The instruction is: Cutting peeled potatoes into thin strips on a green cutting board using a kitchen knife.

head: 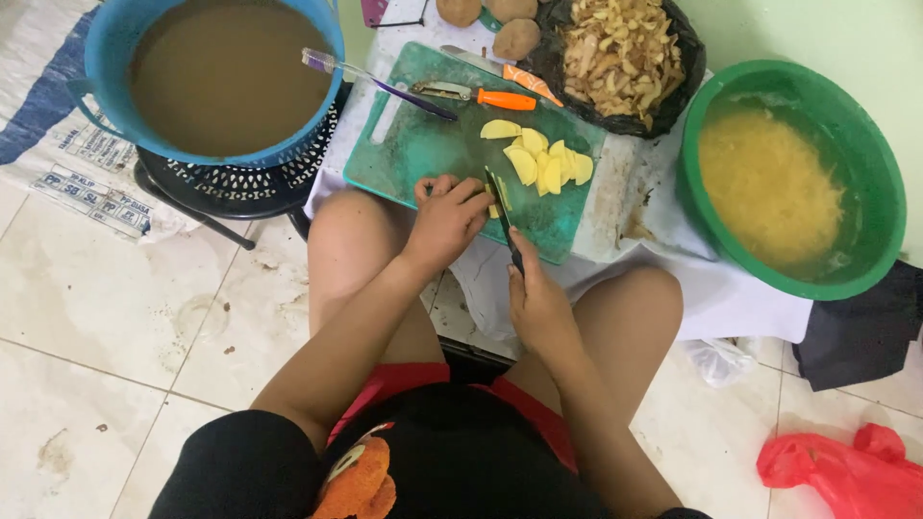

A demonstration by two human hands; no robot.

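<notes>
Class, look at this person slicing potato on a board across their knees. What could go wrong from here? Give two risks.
1. The left hand pins the potato piece right beside the knife held by the right hand; a slip may cut fingertips.
2. The green cutting board lies partly over the lap, so it might tip and spill the potato slices.

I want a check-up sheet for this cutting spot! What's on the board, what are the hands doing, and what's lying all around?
Surface: green cutting board on a white cloth.
Job's things: potato slices piled on the board; a small piece under the knife.
Clutter: orange peeler, toothbrush, bag of peels, whole potatoes.
Hands: left hand steadies the piece; right hand grips the knife.
Cables: nothing seen.
Surroundings: blue tub of brown water, green basin of cut potato in water, red bag, tiled floor.
</notes>
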